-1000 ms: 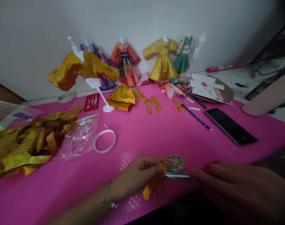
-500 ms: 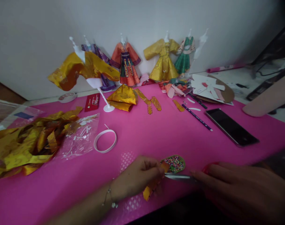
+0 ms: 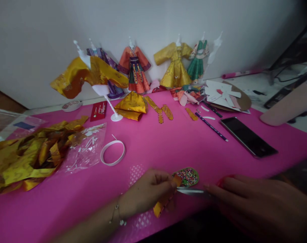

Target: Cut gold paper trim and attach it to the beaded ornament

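My left hand [image 3: 145, 194] is closed in a pinch on a small orange-gold paper strip [image 3: 160, 206] near the front edge of the pink table cover [image 3: 168, 145]. My right hand [image 3: 254, 204] grips scissors with red handles; their silver blades [image 3: 191, 191] point left and touch the strip beside my left fingertips. Just behind the blades lies a small oval piece with a green rim and multicoloured dots [image 3: 187, 176].
A white tape ring [image 3: 113, 152], a clear plastic bag [image 3: 86, 148] and a heap of gold paper scraps [image 3: 24, 157] lie at the left. Paper dresses on white stands [image 3: 134, 69] line the wall. A black phone [image 3: 248, 136], a purple pencil [image 3: 211, 126] and paper cutouts [image 3: 224, 94] sit at the right.
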Available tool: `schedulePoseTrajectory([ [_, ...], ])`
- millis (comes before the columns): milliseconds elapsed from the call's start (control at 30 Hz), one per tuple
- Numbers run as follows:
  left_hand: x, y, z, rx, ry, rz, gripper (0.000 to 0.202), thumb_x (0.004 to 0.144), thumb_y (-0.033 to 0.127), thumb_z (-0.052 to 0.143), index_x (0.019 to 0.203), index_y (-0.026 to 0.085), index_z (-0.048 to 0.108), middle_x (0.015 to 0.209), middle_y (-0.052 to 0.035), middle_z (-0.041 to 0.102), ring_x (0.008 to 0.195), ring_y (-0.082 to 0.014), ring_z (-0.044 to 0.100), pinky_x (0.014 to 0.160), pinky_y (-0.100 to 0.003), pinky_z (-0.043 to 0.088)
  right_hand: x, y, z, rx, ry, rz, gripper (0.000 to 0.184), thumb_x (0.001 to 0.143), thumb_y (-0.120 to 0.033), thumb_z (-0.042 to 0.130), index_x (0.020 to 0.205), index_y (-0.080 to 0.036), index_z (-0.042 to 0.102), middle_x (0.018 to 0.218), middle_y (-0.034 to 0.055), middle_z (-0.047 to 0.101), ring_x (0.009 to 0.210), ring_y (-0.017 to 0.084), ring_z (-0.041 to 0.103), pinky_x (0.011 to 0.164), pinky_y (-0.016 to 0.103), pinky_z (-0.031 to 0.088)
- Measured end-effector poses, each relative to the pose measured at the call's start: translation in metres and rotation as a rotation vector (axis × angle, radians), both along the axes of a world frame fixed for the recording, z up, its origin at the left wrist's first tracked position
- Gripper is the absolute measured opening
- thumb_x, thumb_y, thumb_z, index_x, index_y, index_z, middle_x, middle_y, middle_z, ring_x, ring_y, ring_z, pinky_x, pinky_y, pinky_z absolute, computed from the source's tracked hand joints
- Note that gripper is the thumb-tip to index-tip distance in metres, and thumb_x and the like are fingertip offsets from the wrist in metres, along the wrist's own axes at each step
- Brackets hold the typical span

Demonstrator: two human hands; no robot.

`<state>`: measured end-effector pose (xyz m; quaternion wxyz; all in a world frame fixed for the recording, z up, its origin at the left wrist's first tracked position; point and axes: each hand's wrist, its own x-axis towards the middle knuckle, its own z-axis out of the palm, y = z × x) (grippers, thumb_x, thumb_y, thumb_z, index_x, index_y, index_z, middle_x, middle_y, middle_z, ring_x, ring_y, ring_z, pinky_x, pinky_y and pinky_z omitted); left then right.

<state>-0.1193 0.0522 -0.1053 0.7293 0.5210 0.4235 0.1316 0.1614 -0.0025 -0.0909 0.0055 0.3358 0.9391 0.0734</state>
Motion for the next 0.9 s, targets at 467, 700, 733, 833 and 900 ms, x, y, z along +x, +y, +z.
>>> schedulePoseTrajectory([
  [467, 0.002, 0.002, 0.007, 0.003, 0.058, 0.032, 0.040, 0.080, 0.054, 0.061, 0.066, 0.017, 0.063, 0.052, 0.0000, 0.064, 0.046, -0.0121, 0.055, 0.048, -0.022, 0.040, -0.028, 0.004, 0.030, -0.204, 0.229, -0.210, 0.036, 0.075, -0.010, 0.065, 0.106, -0.029, 0.064, 0.073, -0.0050, 0.066, 0.051, 0.015, 0.058, 0.046, 0.032, 0.025],
  [700, 0.002, 0.004, 0.003, -0.003, 0.071, 0.112, 0.038, 0.083, 0.052, 0.062, 0.069, 0.017, 0.064, 0.051, 0.0004, 0.068, 0.042, -0.0105, 0.057, 0.048, -0.021, 0.041, -0.028, 0.003, 0.042, -0.265, 0.289, -0.280, 0.032, 0.078, -0.010, 0.063, 0.106, -0.027, 0.066, 0.080, -0.0033, 0.069, 0.060, 0.013, 0.063, 0.047, 0.029, 0.028],
  [733, 0.001, 0.005, 0.001, -0.008, 0.075, 0.136, 0.037, 0.082, 0.052, 0.063, 0.071, 0.017, 0.064, 0.052, 0.0004, 0.069, 0.041, -0.0104, 0.057, 0.046, -0.020, 0.039, -0.028, 0.003, 0.044, -0.269, 0.307, -0.294, 0.029, 0.079, -0.010, 0.063, 0.103, -0.026, 0.067, 0.080, -0.0034, 0.069, 0.060, 0.013, 0.063, 0.048, 0.029, 0.030],
  [833, -0.002, 0.010, -0.006, -0.031, 0.081, 0.178, 0.039, 0.077, 0.057, 0.066, 0.071, 0.018, 0.064, 0.055, -0.0012, 0.072, 0.039, -0.0120, 0.059, 0.039, -0.020, 0.034, -0.029, 0.003, 0.046, -0.279, 0.363, -0.342, 0.023, 0.080, -0.011, 0.061, 0.097, -0.026, 0.067, 0.080, -0.0036, 0.069, 0.062, 0.013, 0.063, 0.050, 0.028, 0.032],
  [900, -0.003, 0.013, -0.009, -0.043, 0.092, 0.205, 0.044, 0.073, 0.062, 0.068, 0.070, 0.018, 0.063, 0.055, -0.0023, 0.073, 0.041, -0.0141, 0.062, 0.038, -0.021, 0.035, -0.027, 0.003, 0.045, -0.284, 0.387, -0.375, 0.020, 0.080, -0.011, 0.060, 0.093, -0.025, 0.067, 0.080, -0.0035, 0.070, 0.063, 0.013, 0.064, 0.052, 0.028, 0.033],
])
